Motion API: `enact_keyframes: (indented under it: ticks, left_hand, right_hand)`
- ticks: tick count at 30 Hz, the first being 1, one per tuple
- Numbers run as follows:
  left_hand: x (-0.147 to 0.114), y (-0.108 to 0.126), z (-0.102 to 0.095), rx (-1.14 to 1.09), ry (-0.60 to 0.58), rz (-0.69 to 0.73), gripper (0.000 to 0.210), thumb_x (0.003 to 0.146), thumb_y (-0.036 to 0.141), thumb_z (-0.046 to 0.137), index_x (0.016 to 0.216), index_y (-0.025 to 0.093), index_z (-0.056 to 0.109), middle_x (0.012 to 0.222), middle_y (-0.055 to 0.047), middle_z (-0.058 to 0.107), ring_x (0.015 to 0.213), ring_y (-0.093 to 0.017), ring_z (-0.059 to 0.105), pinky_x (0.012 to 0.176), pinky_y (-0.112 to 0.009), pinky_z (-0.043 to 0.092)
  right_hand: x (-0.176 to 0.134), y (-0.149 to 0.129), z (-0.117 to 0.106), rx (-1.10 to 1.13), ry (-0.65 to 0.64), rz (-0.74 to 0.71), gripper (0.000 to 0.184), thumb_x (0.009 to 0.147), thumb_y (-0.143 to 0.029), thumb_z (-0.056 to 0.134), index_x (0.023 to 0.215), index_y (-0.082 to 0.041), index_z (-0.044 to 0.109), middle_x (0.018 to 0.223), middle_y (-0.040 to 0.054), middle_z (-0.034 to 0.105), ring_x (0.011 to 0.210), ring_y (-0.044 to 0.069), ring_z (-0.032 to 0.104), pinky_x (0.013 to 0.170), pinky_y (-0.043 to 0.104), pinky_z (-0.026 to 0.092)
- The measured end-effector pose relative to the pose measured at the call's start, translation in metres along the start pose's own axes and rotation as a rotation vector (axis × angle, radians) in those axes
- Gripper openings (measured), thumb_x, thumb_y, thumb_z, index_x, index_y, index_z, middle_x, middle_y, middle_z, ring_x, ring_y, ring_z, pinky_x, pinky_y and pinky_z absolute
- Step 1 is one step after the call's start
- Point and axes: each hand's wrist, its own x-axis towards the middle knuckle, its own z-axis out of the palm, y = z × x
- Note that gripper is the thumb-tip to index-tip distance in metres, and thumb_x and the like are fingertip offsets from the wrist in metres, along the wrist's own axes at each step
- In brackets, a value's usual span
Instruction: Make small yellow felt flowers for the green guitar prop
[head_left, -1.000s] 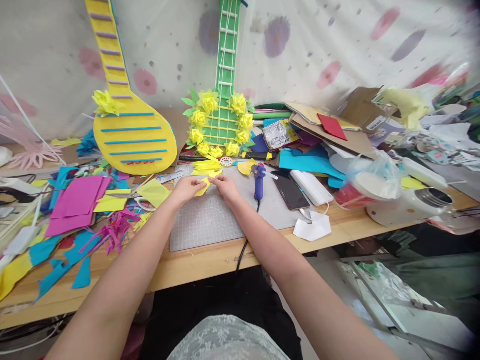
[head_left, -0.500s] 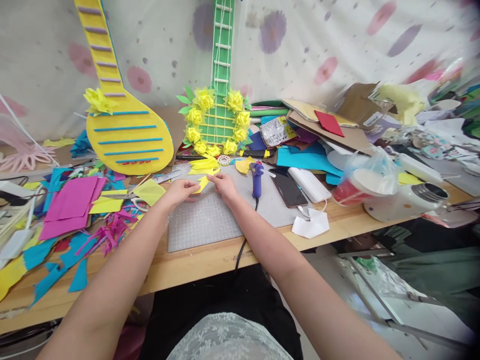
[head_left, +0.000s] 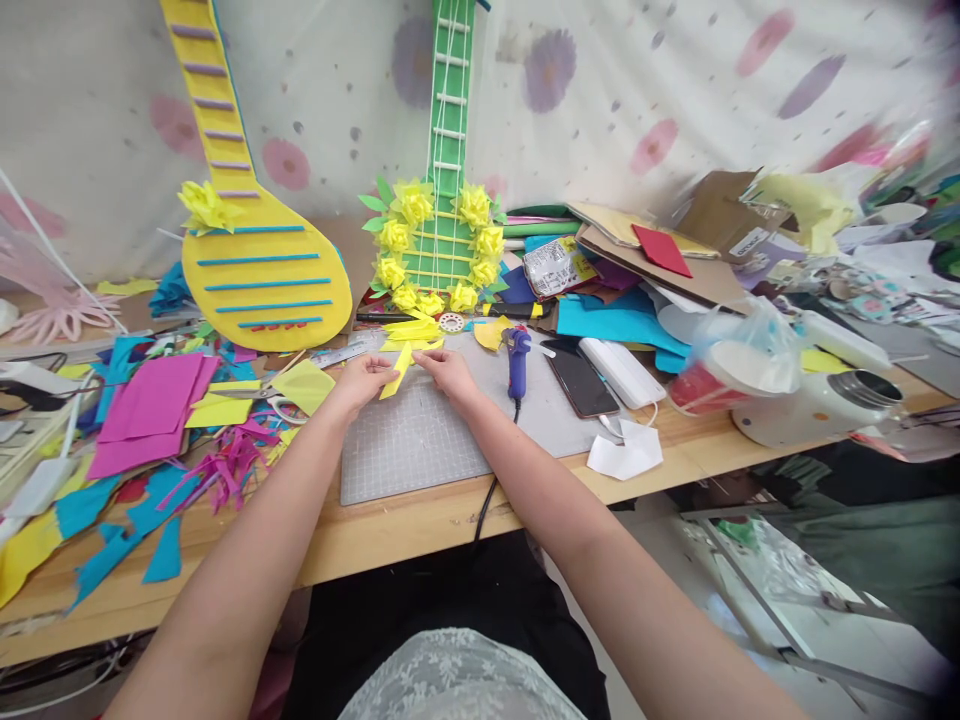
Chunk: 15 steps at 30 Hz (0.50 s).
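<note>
1. Yellow strip (head_left: 398,371) slants above the left part of the grey mat (head_left: 416,450).
2. Left hand (head_left: 361,383) pinches its lower end between thumb and fingers; right hand (head_left: 450,376) has its fingertips bunched by its upper end, though whether they grip it I cannot tell.
3. Glue gun (head_left: 517,365) is on the mat to the right, phone (head_left: 581,382) beside it.
4. Yellow scraps (head_left: 412,328) lie just past the fingers.
5. Green guitar (head_left: 442,248), ringed with yellow flowers (head_left: 474,206), stands behind, yellow guitar (head_left: 266,270) to its left.
6. Curtain (head_left: 600,150) hangs farthest back.
</note>
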Motion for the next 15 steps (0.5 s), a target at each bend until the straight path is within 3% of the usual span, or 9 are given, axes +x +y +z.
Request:
enact_keyframes:
  ticks: [7,12,15]
  left_hand:
    - [0.012,-0.014,-0.008,0.263,0.231,-0.020,0.026,0.063,0.024,0.067,0.076,0.020,0.045,0.067,0.003,0.054,0.056,-0.012,0.052,0.051,-0.024,0.037]
    - [0.015,-0.016,-0.007,0.624,0.278,0.013,0.023,0.067,0.030,0.065,0.080,0.021,0.048,0.088,-0.003,0.064,0.085,-0.021,0.061,0.066,-0.030,0.042]
    - [0.008,-0.013,-0.005,0.748,0.282,0.022,0.022,0.069,0.032,0.062,0.084,0.023,0.050,0.095,-0.004,0.067,0.094,-0.025,0.061,0.070,-0.032,0.043]
  right_hand:
    - [0.006,-0.022,-0.023,-0.624,0.065,-0.152,0.025,0.078,-0.033,0.057,0.094,-0.018,0.069,0.079,0.0020,0.064,0.071,0.014,0.055,0.068,0.027,0.042]
    - [0.007,-0.034,-0.025,-1.113,-0.047,-0.359,0.031,0.081,-0.020,0.049,0.108,-0.022,0.064,0.106,0.0072,0.060,0.094,0.019,0.056,0.077,0.030,0.042]
    - [0.011,-0.032,-0.023,-1.313,-0.123,-0.479,0.035,0.082,-0.015,0.044,0.111,-0.021,0.062,0.110,0.0100,0.057,0.102,0.022,0.053,0.077,0.030,0.042]
